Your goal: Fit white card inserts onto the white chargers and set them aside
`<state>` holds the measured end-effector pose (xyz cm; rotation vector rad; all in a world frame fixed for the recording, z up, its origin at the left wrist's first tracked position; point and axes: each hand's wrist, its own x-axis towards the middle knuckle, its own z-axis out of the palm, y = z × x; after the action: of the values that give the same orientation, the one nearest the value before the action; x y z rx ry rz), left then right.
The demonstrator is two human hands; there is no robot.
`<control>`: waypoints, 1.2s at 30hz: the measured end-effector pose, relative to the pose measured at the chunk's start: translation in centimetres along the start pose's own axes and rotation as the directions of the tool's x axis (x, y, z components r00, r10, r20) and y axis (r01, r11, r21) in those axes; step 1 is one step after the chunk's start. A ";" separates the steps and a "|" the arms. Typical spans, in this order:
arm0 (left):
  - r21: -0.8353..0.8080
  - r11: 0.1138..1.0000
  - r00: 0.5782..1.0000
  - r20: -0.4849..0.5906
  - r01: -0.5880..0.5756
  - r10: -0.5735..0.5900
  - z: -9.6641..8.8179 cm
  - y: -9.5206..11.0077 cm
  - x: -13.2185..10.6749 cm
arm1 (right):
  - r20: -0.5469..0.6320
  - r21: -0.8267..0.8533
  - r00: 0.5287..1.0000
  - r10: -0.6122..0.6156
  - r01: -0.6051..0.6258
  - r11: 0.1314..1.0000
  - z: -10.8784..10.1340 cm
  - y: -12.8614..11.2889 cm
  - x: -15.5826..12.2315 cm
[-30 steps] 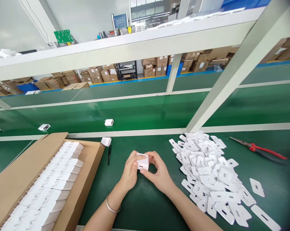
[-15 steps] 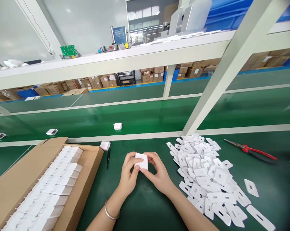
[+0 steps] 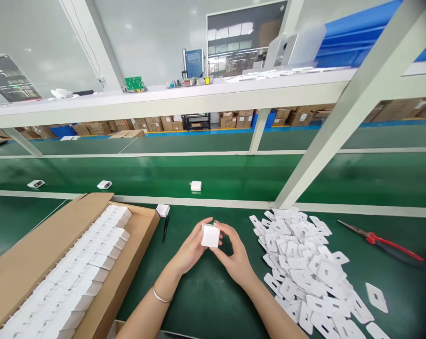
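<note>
Two hands pinch a white charger cube [image 3: 210,235] just over the table [image 3: 205,306].
Left hand [image 3: 191,252] and right hand [image 3: 237,259] clamp its sides by fingertips (probably leaving its faces clear to see); the card pile [image 3: 304,268] lies by the right, the cardboard box [image 3: 128,278] by the left.

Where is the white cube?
The white cube sits lower centre of the head view, held between left hand and right hand over the green mat, cardboard box to its left, pile of white tabs to its right.
</note>
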<state>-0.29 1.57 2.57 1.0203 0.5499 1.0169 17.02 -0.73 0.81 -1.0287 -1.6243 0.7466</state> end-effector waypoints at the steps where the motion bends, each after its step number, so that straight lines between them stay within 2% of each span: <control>1: 0.019 1.000 0.999 0.044 -0.010 0.010 0.2 0.3 -0.2 | 0.018 -0.010 1.000 0.002 -0.001 1.000 -0.1 0.0 -0.1; 3: 0.121 0.992 0.997 0.067 -0.036 0.028 0.5 1.2 -0.8 | 0.050 -0.033 0.999 -0.006 0.008 0.999 -0.1 0.0 -0.2; 4: 0.199 0.979 0.998 0.039 -0.046 0.039 0.4 1.8 -1.2 | 0.069 -0.052 0.998 -0.012 0.016 0.999 -0.1 0.0 -0.3; 6: 0.360 0.932 0.995 -0.064 -0.049 0.077 -0.3 3.4 -2.2 | 0.091 -0.123 0.996 -0.016 0.027 0.992 -0.1 0.4 -0.3; 8: 0.514 0.858 0.966 -0.213 -0.016 0.146 -1.9 5.5 -3.4 | 0.048 -0.255 0.999 0.012 0.001 0.967 -0.2 1.2 -0.2; 10: 0.699 0.709 0.890 -0.379 0.095 0.255 -4.4 8.0 -4.7 | -0.065 -0.419 0.997 0.049 -0.071 0.905 -0.5 2.3 0.0; 11: 0.792 0.577 0.831 -0.449 0.198 0.330 -5.8 9.2 -5.4 | -0.123 -0.497 0.991 0.060 -0.114 0.860 -0.8 2.9 0.1; 12: 0.851 0.408 0.757 -0.498 0.332 0.423 -7.3 10.4 -5.9 | -0.168 -0.568 0.984 0.063 -0.149 0.809 -1.1 3.5 0.3; 13: 0.854 0.344 0.713 -0.517 0.390 0.474 -8.8 11.5 -6.5 | -0.200 -0.630 0.978 0.062 -0.177 0.756 -1.6 4.0 0.4; 15: 0.854 0.280 0.683 -0.519 0.438 0.514 -11.7 13.1 -7.2 | -0.246 -0.720 0.966 0.079 -0.237 0.653 -2.9 4.7 0.8; 16: 0.857 0.228 0.681 -0.508 0.463 0.528 -13.0 13.5 -7.4 | -0.267 -0.747 0.958 0.108 -0.276 0.604 -3.6 5.0 1.0; 18: 0.822 -0.086 0.733 -0.450 0.564 0.510 -15.6 13.5 -7.6 | -0.303 -0.772 0.933 0.195 -0.360 0.524 -4.8 5.4 1.2; 20: 0.760 -0.313 0.798 -0.420 0.570 0.433 -17.7 12.8 -7.6 | -0.305 -0.780 0.914 0.267 -0.401 0.480 -5.5 5.7 1.3; 22: 0.702 -0.446 0.828 -0.414 0.555 0.378 -19.2 11.9 -7.6 | -0.271 -0.790 0.918 0.290 -0.384 0.478 -5.4 5.8 1.2; 25: 0.602 -0.607 0.854 -0.399 0.519 0.335 -20.1 11.1 -7.6 | -0.186 -0.799 0.943 0.276 -0.308 0.517 -4.4 5.4 1.0; 27: 0.529 -0.678 0.855 -0.395 0.510 0.336 -20.2 11.0 -7.8 | -0.122 -0.797 0.960 0.252 -0.246 0.552 -3.6 5.0 0.8; 30: 0.456 -0.692 0.821 -0.419 0.560 0.388 -20.0 11.2 -8.0 | -0.037 -0.779 0.978 0.204 -0.155 0.607 -3.0 4.4 0.7; 32: 0.462 -0.656 0.794 -0.457 0.597 0.400 -19.6 11.4 -8.1 | 0.007 -0.758 0.986 0.169 -0.105 0.643 -3.0 4.2 0.7; 36: 0.548 -0.524 0.753 -0.553 0.652 0.357 -18.9 11.6 -7.9 | 0.039 -0.708 0.994 0.107 -0.048 0.704 -3.2 3.9 1.0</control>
<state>-23.67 4.48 3.85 2.0394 2.6477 -0.1123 20.98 1.83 -1.17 -1.6360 -2.0032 0.1782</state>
